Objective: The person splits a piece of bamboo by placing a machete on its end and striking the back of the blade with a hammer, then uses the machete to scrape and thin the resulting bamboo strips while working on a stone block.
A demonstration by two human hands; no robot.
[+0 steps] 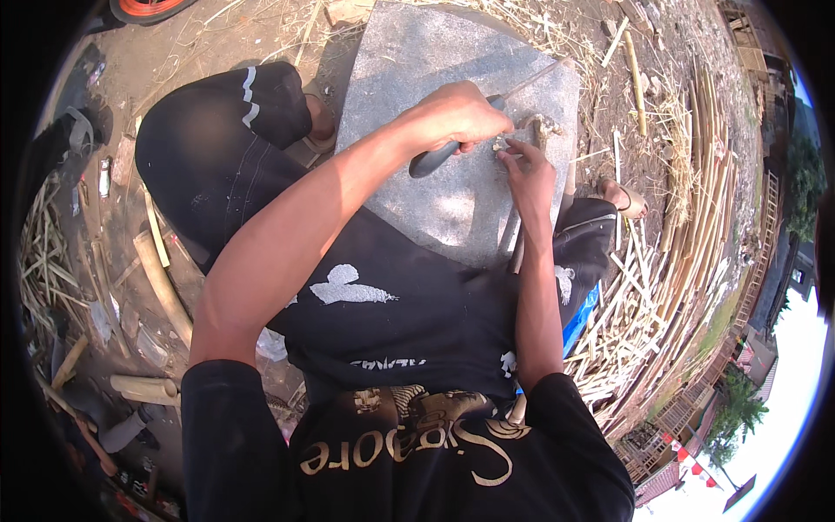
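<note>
My left hand [457, 113] is closed around the dark grey handle of a knife [432, 160], whose thin blade points up and to the right over a grey stone slab [417, 61]. Just to its right, my right hand [529, 178] pinches a small pale piece of bamboo [541, 129] against the slab. The blade's edge meets this piece between the two hands. A long thin bamboo strip [513, 248] runs down from under my right hand toward my lap. I am seated with knees apart, and the slab lies between my legs.
A big heap of split bamboo strips [687, 226] curves along the right. Short bamboo sections [161, 278] and shavings lie on the dirt at the left. My sandalled feet [622, 200] flank the slab. An orange-rimmed object [148, 7] sits at the top left.
</note>
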